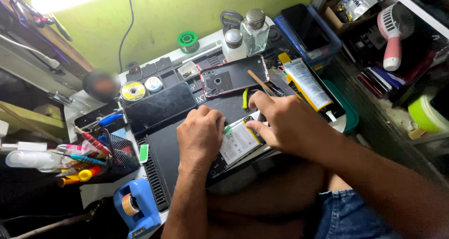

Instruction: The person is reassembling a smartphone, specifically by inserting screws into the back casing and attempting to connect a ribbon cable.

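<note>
An opened phone (238, 143) with a white battery showing lies on the black work mat (163, 145) near the front edge. My left hand (200, 133) rests curled on the phone's left side, its fingers closed by a small green tab at the battery's upper edge. My right hand (285, 122) presses on the phone's right side, fingers bent over its top corner. What the fingertips pinch is hidden. Behind the hands lie a red-rimmed phone back cover (234, 76) and a separate black screen panel (159, 107).
A glass bottle (255, 31) and a white bottle (233, 44) stand at the back. A yellow glue tube (306, 82) lies right of the cover. A mesh holder with screwdrivers (93, 154) and a blue tape dispenser (135, 206) sit at left. Shelves crowd the right side.
</note>
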